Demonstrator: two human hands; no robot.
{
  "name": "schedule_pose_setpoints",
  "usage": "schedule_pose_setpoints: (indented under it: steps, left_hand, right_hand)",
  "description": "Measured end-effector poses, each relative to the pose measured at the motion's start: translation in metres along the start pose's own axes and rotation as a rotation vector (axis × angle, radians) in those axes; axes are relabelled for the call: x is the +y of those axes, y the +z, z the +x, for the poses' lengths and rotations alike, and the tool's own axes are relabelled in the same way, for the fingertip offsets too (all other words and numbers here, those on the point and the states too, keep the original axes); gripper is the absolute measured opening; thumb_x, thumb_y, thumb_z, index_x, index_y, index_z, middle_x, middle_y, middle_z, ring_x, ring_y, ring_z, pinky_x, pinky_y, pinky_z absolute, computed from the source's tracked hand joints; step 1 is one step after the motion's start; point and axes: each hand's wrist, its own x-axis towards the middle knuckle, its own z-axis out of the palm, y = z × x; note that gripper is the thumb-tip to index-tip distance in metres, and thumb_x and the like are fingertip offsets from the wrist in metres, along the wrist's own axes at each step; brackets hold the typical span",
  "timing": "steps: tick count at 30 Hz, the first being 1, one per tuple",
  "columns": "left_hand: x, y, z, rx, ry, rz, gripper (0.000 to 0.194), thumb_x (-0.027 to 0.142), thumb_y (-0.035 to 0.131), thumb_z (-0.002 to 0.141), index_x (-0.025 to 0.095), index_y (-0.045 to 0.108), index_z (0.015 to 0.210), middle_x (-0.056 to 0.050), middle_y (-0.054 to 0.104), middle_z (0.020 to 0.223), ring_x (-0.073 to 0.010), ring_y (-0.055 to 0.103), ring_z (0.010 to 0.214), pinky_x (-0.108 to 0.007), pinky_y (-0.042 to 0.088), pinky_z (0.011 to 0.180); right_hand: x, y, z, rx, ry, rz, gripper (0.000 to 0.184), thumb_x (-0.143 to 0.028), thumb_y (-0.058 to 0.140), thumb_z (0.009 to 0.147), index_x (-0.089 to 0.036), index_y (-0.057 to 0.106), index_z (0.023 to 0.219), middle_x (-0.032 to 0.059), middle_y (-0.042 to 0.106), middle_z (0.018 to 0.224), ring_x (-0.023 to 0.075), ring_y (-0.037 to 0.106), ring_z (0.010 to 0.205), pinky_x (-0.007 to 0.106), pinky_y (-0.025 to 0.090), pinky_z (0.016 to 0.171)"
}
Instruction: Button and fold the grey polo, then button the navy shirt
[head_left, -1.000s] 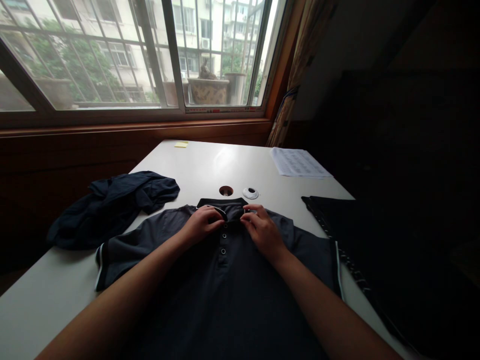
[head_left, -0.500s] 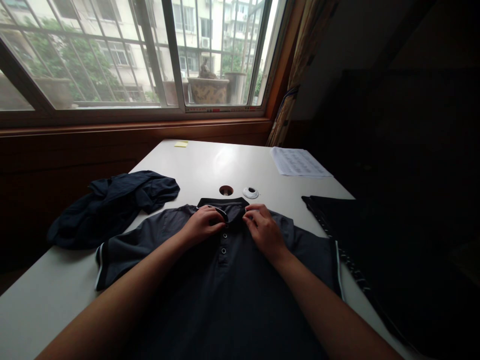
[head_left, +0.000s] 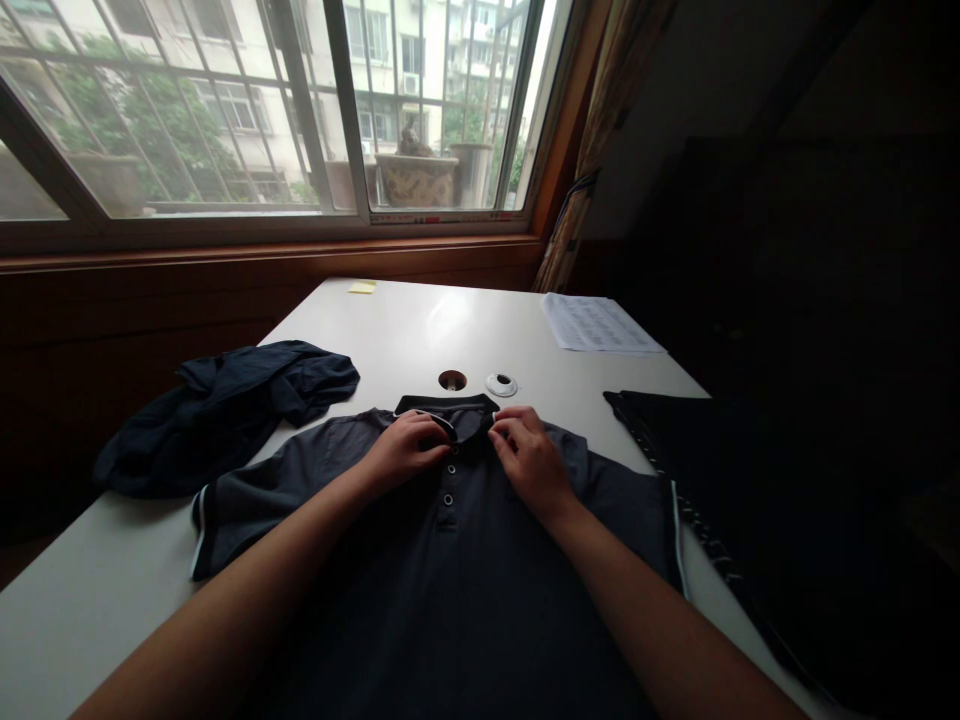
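Note:
A dark grey polo shirt lies front up on the white table, its collar toward the window and its short sleeves spread to both sides. White-edged bands trim the sleeves, and several ringed buttons run down the placket. At the collar's left side, my left hand is closed with its fingers on the white-edged collar flap. My right hand pinches the right collar flap between thumb and fingers. The black back of the collar stands up between and beyond both hands.
A crumpled navy garment lies at the left. Dark folded fabric covers the right edge. Behind the shirt are a cable hole and its round white cover. Printed papers and a yellow note lie farther back.
My right hand has shifted very slightly right with the collar flap. The left hand stays nearly still, and the shirt lies as before.

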Motion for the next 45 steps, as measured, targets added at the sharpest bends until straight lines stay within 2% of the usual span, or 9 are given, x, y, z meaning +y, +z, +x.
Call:
schedule_pose_setpoints:
  steps: [6,13,18,22,27,30,32,38,45]
  left_hand:
    - [0.001,0.000,0.000,0.002,-0.007,0.004,0.009,0.030,0.068,0.088,0.022,0.072,0.090,-0.004,0.072,0.094,-0.0204,0.062,0.092,-0.035,0.048,0.087]
    - [0.000,0.002,0.001,0.014,-0.001,0.044,0.008,0.027,0.064,0.090,0.022,0.071,0.091,-0.004,0.073,0.095,-0.0203,0.063,0.090,-0.036,0.048,0.088]
    - [0.001,0.003,0.001,0.024,-0.024,0.057,0.006,0.025,0.064,0.089,0.022,0.068,0.092,-0.003,0.073,0.095,-0.0206,0.063,0.089,-0.036,0.048,0.087]
    - [0.004,0.002,-0.001,0.045,-0.015,0.022,0.007,0.026,0.062,0.091,0.021,0.067,0.091,-0.003,0.071,0.093,-0.0194,0.063,0.088,-0.034,0.049,0.084]
    - [0.009,-0.005,-0.005,0.277,-0.078,0.059,0.011,0.026,0.056,0.094,0.020,0.063,0.089,-0.003,0.064,0.086,-0.0172,0.059,0.079,-0.031,0.048,0.075]
    - [0.005,-0.012,-0.005,0.473,-0.127,0.159,0.012,0.025,0.053,0.095,0.021,0.065,0.092,-0.004,0.063,0.090,-0.0198,0.057,0.086,-0.035,0.048,0.084]
    - [-0.003,-0.016,-0.004,0.509,-0.172,0.226,0.018,0.028,0.052,0.097,0.022,0.069,0.098,-0.005,0.064,0.097,-0.0222,0.057,0.094,-0.039,0.045,0.091]
    - [-0.030,-0.020,-0.004,0.268,-0.174,0.261,0.027,0.043,0.056,0.096,0.024,0.074,0.089,-0.005,0.066,0.108,-0.0250,0.055,0.104,-0.044,0.041,0.100]
    - [-0.033,-0.023,-0.007,0.240,-0.178,0.222,0.008,0.028,0.068,0.082,0.021,0.066,0.086,-0.006,0.060,0.114,-0.0242,0.057,0.104,-0.041,0.047,0.096]
  right_hand:
    - [0.000,0.001,0.000,0.009,-0.001,0.003,0.008,-0.024,0.055,0.095,-0.022,0.063,0.093,0.0084,0.059,0.115,0.0215,0.066,0.089,0.037,0.056,0.081]
    - [-0.004,-0.001,0.000,0.057,-0.024,0.036,0.005,-0.019,0.052,0.095,-0.022,0.057,0.095,0.0080,0.058,0.109,0.0148,0.058,0.066,0.034,0.055,0.071]
    - [-0.011,-0.002,-0.003,-0.084,-0.207,0.065,0.015,-0.016,0.054,0.093,-0.023,0.059,0.104,0.0080,0.058,0.108,0.0211,0.064,0.091,0.035,0.057,0.080]
    - [-0.012,-0.001,-0.005,-0.095,-0.202,0.050,0.035,-0.016,0.055,0.093,-0.025,0.056,0.127,0.0107,0.055,0.122,0.0227,0.064,0.097,0.041,0.058,0.088]
    - [-0.004,0.000,-0.003,-0.058,-0.121,0.021,0.058,-0.013,0.056,0.089,-0.029,0.045,0.144,0.0109,0.045,0.143,0.0266,0.060,0.116,0.048,0.052,0.103]
    - [0.001,0.002,-0.001,-0.081,-0.144,0.003,0.046,-0.009,0.055,0.087,-0.028,0.059,0.129,0.0085,0.054,0.134,0.0274,0.057,0.121,0.049,0.050,0.106]
    - [0.003,0.003,0.000,-0.077,-0.148,-0.002,0.036,-0.007,0.055,0.085,-0.026,0.065,0.114,0.0078,0.060,0.122,0.0272,0.058,0.117,0.048,0.050,0.104]
    - [0.005,0.002,0.001,-0.061,-0.127,-0.005,0.023,-0.006,0.056,0.084,-0.024,0.065,0.096,0.0075,0.062,0.107,0.0257,0.061,0.104,0.045,0.052,0.096]
    - [-0.001,-0.001,0.001,-0.080,-0.119,-0.003,0.020,-0.006,0.056,0.080,-0.023,0.061,0.087,0.0072,0.061,0.104,0.0253,0.060,0.102,0.043,0.051,0.095]
